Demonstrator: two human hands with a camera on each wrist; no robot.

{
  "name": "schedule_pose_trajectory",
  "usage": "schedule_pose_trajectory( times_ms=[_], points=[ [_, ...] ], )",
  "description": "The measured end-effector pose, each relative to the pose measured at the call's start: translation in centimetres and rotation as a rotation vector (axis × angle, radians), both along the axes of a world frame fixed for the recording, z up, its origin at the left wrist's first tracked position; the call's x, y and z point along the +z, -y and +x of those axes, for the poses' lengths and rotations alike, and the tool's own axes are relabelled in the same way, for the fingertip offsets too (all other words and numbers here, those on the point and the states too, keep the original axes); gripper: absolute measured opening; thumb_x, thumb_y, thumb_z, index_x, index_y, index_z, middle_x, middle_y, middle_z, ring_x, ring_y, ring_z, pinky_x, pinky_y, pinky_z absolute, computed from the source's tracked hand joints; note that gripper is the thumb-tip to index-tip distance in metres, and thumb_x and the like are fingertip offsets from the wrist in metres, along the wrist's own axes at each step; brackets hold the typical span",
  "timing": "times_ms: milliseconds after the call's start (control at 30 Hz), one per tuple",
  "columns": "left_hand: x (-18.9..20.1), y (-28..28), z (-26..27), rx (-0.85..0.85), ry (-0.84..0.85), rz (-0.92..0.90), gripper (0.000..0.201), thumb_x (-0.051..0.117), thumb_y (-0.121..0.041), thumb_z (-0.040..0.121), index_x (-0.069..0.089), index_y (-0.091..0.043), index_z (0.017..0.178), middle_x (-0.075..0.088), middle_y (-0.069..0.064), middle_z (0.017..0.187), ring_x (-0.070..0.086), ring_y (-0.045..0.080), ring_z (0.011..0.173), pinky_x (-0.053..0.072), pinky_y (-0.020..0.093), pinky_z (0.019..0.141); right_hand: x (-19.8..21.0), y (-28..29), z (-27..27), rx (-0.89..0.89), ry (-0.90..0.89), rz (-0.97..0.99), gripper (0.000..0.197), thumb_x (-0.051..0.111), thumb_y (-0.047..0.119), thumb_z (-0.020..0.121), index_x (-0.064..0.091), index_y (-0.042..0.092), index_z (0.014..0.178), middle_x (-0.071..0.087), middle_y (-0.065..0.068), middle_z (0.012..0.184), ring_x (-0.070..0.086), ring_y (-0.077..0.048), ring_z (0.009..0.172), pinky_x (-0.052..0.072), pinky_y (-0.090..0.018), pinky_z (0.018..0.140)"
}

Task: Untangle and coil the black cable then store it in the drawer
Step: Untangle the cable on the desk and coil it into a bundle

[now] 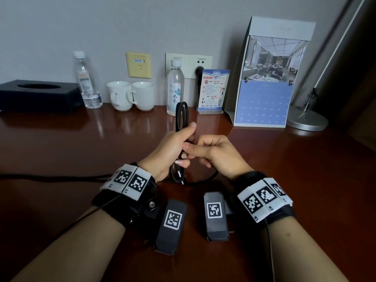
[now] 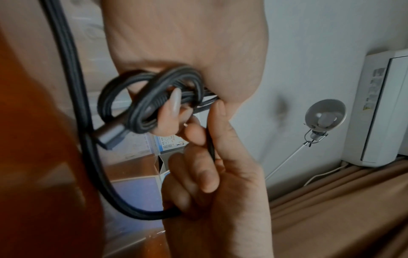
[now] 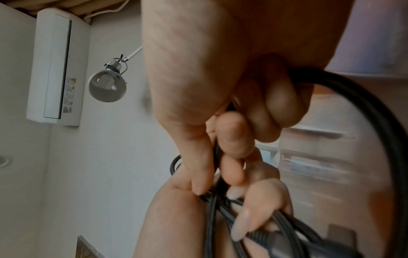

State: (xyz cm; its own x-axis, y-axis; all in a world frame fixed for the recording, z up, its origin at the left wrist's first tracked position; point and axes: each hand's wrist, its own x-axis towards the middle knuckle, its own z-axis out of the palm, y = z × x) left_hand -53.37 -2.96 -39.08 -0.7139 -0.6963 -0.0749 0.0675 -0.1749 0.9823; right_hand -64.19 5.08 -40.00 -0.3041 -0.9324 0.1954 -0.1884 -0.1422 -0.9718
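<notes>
The black cable (image 1: 181, 113) is gathered into long loops that stand upright out of my left hand (image 1: 173, 143), which grips the bundle in a fist above the desk (image 1: 81, 143). The loops' lower ends and a plug (image 1: 180, 176) hang below that fist. My right hand (image 1: 205, 149) pinches a single strand right beside the left fingers. In the left wrist view the coil (image 2: 152, 97) wraps round the left fingers (image 2: 172, 108), with a grey plug (image 2: 110, 136) hanging out. The free length (image 2: 88, 157) curves down from the right hand (image 2: 216, 183). No drawer is in view.
Along the wall stand a black tissue box (image 1: 38, 94), two water bottles (image 1: 84, 80) (image 1: 175, 88), two white cups (image 1: 132, 95), a sign card (image 1: 212, 92), a desk calendar (image 1: 264, 102) and a lamp base (image 1: 307, 119). A black cord (image 1: 50, 177) lies across the desk's left.
</notes>
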Motion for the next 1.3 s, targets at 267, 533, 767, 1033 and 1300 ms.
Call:
schedule_pose_trajectory(
  times_ms=[267, 533, 767, 1033, 1300],
  points=[
    [-0.1, 0.0, -0.3, 0.139, -0.141, -0.020, 0.039, 0.041, -0.037, 0.102, 0.045, -0.007, 0.078, 0.049, 0.010, 0.053, 0.039, 0.015, 0.035, 0.024, 0.015, 0.032, 0.1, -0.2, 0.0, 0.000, 0.009, 0.014, 0.032, 0.065, 0.016, 0.091, 0.062, -0.011, 0.073, 0.050, -0.004, 0.046, 0.032, -0.006, 0.036, 0.027, -0.013, 0.040],
    [0.4, 1.7, 0.2, 0.421, -0.483, 0.142, 0.042, 0.030, -0.032, 0.106, 0.041, -0.012, 0.071, 0.066, 0.009, 0.057, 0.060, 0.017, 0.047, 0.056, 0.030, 0.053, -0.5, -0.2, -0.8, 0.208, 0.218, 0.007, 0.023, 0.055, 0.017, 0.083, 0.075, 0.006, 0.081, 0.045, -0.004, 0.052, 0.037, -0.019, 0.052, 0.032, -0.027, 0.056],
    [1.0, 1.9, 0.8, 0.424, -0.536, 0.272, 0.041, 0.034, -0.039, 0.104, 0.040, -0.014, 0.072, 0.042, -0.002, 0.041, 0.046, 0.012, 0.034, 0.051, 0.025, 0.045, -0.6, -0.4, -0.6, 0.439, 0.301, 0.142, 0.026, 0.050, 0.017, 0.087, 0.073, 0.008, 0.085, 0.034, -0.001, 0.050, 0.039, -0.019, 0.051, 0.040, -0.033, 0.070],
    [1.3, 3.0, 1.5, 0.413, -0.544, 0.268, 0.044, 0.031, -0.040, 0.105, 0.037, -0.016, 0.068, 0.025, -0.006, 0.042, 0.021, 0.006, 0.031, 0.022, 0.015, 0.032, 0.0, -0.4, -1.2, -0.088, -0.027, 0.008, 0.033, 0.067, 0.028, 0.076, 0.066, 0.005, 0.052, 0.033, -0.005, 0.039, 0.030, -0.019, 0.042, 0.029, -0.027, 0.053],
    [1.5, 5.4, 3.4, 0.529, -0.602, 0.378, 0.042, 0.032, -0.040, 0.104, 0.036, -0.017, 0.069, 0.025, -0.007, 0.041, 0.021, 0.006, 0.030, 0.022, 0.016, 0.030, -0.3, -0.9, -6.3, -0.782, 0.243, -0.194, 0.018, 0.065, 0.026, 0.056, 0.065, 0.019, 0.039, 0.049, 0.005, 0.041, 0.039, -0.016, 0.045, 0.031, -0.032, 0.055]
  ],
)
